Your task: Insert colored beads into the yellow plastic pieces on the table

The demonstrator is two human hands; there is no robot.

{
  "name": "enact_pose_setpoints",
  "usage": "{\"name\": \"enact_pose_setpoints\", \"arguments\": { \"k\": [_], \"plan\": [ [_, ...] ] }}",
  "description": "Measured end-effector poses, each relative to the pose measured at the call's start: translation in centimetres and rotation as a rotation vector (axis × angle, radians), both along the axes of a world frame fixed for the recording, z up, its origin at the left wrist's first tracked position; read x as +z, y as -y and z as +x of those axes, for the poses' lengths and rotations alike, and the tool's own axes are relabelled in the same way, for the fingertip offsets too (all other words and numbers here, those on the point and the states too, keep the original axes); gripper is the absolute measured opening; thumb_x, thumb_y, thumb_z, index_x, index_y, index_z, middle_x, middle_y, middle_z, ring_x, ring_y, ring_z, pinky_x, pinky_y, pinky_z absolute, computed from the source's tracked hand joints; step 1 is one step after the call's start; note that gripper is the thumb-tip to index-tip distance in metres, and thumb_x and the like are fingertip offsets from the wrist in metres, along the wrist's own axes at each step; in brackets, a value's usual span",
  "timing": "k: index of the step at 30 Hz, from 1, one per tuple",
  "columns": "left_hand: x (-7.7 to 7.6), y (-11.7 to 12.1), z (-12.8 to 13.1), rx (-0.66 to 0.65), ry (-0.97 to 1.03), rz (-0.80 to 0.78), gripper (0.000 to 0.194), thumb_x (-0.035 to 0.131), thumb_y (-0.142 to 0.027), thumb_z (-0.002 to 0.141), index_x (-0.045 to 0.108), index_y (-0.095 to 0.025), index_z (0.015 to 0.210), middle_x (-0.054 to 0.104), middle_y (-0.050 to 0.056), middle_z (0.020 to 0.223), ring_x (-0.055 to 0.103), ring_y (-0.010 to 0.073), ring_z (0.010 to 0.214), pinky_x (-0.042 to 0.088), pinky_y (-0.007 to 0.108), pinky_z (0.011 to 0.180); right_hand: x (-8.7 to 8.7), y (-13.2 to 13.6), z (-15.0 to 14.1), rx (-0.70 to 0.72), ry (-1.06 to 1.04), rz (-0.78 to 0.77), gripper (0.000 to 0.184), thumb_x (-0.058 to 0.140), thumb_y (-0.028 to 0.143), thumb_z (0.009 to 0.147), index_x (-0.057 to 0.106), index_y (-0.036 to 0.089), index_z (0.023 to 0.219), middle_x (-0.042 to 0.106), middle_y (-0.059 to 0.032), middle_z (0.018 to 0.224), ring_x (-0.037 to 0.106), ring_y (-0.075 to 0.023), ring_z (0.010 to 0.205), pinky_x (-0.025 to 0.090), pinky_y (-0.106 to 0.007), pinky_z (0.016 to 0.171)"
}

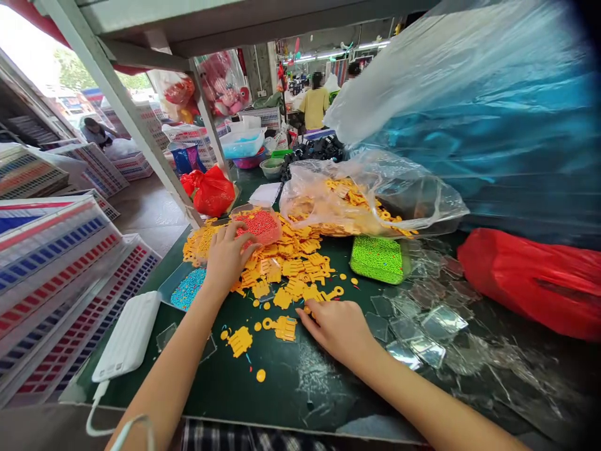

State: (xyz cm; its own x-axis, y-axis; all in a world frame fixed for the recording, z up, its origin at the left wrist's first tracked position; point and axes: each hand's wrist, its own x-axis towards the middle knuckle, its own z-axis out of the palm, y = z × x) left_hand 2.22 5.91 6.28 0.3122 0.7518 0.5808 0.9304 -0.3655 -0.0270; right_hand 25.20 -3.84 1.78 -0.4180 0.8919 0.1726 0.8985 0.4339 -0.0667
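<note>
My left hand [226, 255] reaches over the edge of a tray of red beads [257, 227], fingers bent and apart, with nothing visible in them. My right hand [342, 329] is low at the front of the heap of yellow plastic pieces [293, 269], thumb and forefinger closed around a small yellow disc [307, 309]. Between the hands lie a yellow hand-shaped piece with a ring [284, 327] and another yellow piece [240, 341], with loose yellow discs [260, 375] scattered about. A tray of blue beads [188, 289] sits left of my left wrist.
A box of green beads [377, 258] and clear plastic squares [425, 329] lie right. Behind is an open bag of yellow pieces [347, 200]. A white power bank [126, 335] with a cable is front left. Red bags [213, 191] and a shelf post [126, 113] flank the table.
</note>
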Motion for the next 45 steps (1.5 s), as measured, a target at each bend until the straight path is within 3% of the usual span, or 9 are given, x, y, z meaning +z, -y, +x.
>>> {"name": "enact_pose_setpoints", "arguments": {
  "k": [4,8,15,24,29,33,37,41,45],
  "plan": [
    [1.7,2.8,2.3,-0.185,0.138,0.090,0.016,0.062,-0.038,0.089,0.068,-0.023,0.087,0.052,0.006,0.114,0.052,0.0216,0.096,0.047,0.040,0.087,0.9,0.2,0.2,-0.048,-0.024,-0.013,0.037,0.039,0.036,0.097,0.064,0.018,0.077,0.069,-0.0058,0.062,0.063,-0.0139,0.053,0.016,-0.028,0.048],
    [2.5,4.8,5.7,-0.346,0.104,-0.034,0.016,0.062,-0.038,0.089,0.069,-0.023,0.086,0.052,0.005,0.114,0.050,0.0215,0.100,0.046,0.040,0.091,1.4,0.3,0.3,-0.047,-0.029,-0.021,0.034,0.041,0.034,0.096,0.065,0.017,0.079,0.070,-0.0066,0.064,0.064,-0.0143,0.055,0.019,-0.027,0.048],
    [-0.4,3.0,9.8,-0.400,0.017,-0.214,0.016,0.065,-0.037,0.087,0.072,-0.023,0.086,0.052,0.007,0.115,0.049,0.0253,0.105,0.045,0.043,0.093,2.1,0.6,0.1,-0.059,-0.020,-0.118,0.032,0.042,0.032,0.097,0.068,0.016,0.087,0.073,-0.0091,0.074,0.070,-0.0197,0.065,0.027,-0.027,0.047],
    [-3.2,1.6,10.7,-0.396,-0.042,-0.319,0.013,0.070,-0.035,0.083,0.074,-0.025,0.089,0.057,0.006,0.122,0.053,0.0262,0.109,0.046,0.042,0.094,2.6,0.7,0.0,-0.085,0.007,-0.203,0.032,0.041,0.031,0.098,0.069,0.017,0.090,0.074,-0.0105,0.077,0.072,-0.0233,0.069,0.033,-0.027,0.049],
    [-1.6,1.1,7.3,-0.219,0.147,-0.269,0.022,0.062,-0.036,0.089,0.067,-0.026,0.108,0.066,0.004,0.112,0.060,0.0206,0.104,0.048,0.034,0.093,1.6,0.7,0.0,-0.052,0.006,-0.114,0.028,0.045,0.029,0.096,0.067,0.018,0.082,0.073,-0.0084,0.071,0.071,-0.0209,0.063,0.028,-0.026,0.046],
    [-0.1,-0.2,0.6,0.140,0.221,-0.180,0.028,0.052,-0.033,0.092,0.066,-0.015,0.108,0.066,0.015,0.108,0.058,0.0323,0.106,0.045,0.049,0.092,0.2,0.8,0.1,-0.002,-0.020,0.051,0.031,0.045,0.028,0.094,0.062,0.018,0.069,0.070,-0.0055,0.060,0.068,-0.0186,0.055,0.022,-0.027,0.045],
    [-0.2,-0.8,-4.2,0.527,0.123,-0.347,0.035,0.054,-0.047,0.088,0.071,-0.020,0.100,0.067,0.013,0.113,0.055,0.0342,0.112,0.046,0.043,0.089,-0.9,0.8,0.3,0.043,-0.052,0.128,0.036,0.039,0.029,0.095,0.060,0.019,0.067,0.067,-0.0031,0.056,0.065,-0.0157,0.048,0.018,-0.028,0.044],
    [-1.1,-1.0,-4.8,0.522,0.131,-0.441,0.033,0.053,-0.045,0.088,0.074,-0.020,0.090,0.073,0.011,0.092,0.063,0.0308,0.096,0.049,0.034,0.073,-1.4,0.8,0.3,0.085,-0.084,0.157,0.041,0.036,0.033,0.098,0.061,0.020,0.068,0.067,-0.0014,0.054,0.062,-0.0145,0.044,0.017,-0.028,0.044],
    [-1.4,-1.3,-4.3,0.442,0.132,-0.462,0.023,0.054,-0.029,0.088,0.074,-0.020,0.095,0.074,0.009,0.097,0.064,0.0287,0.094,0.049,0.035,0.077,-1.6,0.7,0.4,0.097,-0.098,0.218,0.048,0.030,0.037,0.100,0.061,0.021,0.067,0.065,-0.0004,0.050,0.061,-0.0151,0.041,0.020,-0.027,0.043]
  ]
}}
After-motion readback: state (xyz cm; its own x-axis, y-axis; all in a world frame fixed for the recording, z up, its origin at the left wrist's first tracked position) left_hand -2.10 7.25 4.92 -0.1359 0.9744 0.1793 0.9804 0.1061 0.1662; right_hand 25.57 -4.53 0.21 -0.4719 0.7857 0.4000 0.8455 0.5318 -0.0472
